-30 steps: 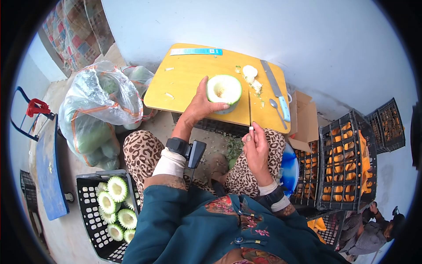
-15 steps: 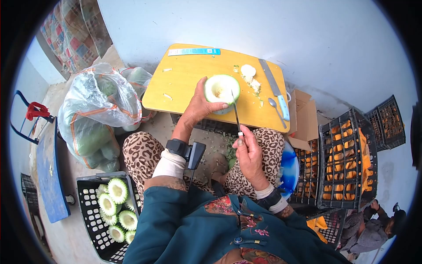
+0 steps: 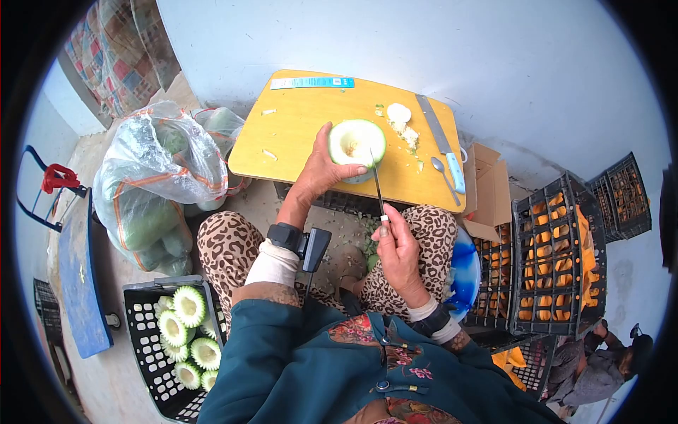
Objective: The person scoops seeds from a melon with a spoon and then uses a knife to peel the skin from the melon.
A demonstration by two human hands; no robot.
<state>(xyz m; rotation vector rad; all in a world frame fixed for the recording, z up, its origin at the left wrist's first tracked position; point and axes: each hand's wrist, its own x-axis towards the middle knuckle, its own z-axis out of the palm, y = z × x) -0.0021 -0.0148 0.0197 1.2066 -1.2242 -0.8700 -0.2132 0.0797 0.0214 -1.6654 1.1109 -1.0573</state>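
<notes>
Nearest to the camera, a black crate (image 3: pixel 152 357) with ridged green-and-white slices is seen on the floor at the lower left, partly cut off by the teal sleeve. The right hand (image 3: pixel 397 247) is closed around the handle of a thin knife (image 3: pixel 377 185); most of the handle is hidden in the fist, and only a small white end is visible above the fingers. The long axis of the knife runs away from the body, tilted slightly to the left, and its tip points into the cut face of the melon half (image 3: pixel 357 142). Whether the tip touches the flesh cannot be told. The left hand (image 3: pixel 321 172) is wrapped on the left side of the melon half, which stands on the near edge of the yellow table (image 3: pixel 296 134) with its hollow cut face upward; its underside is hidden. Farther on the table lie a spoon (image 3: pixel 443 174), a large knife (image 3: pixel 443 145) and a blue ruler (image 3: pixel 311 83).
</notes>
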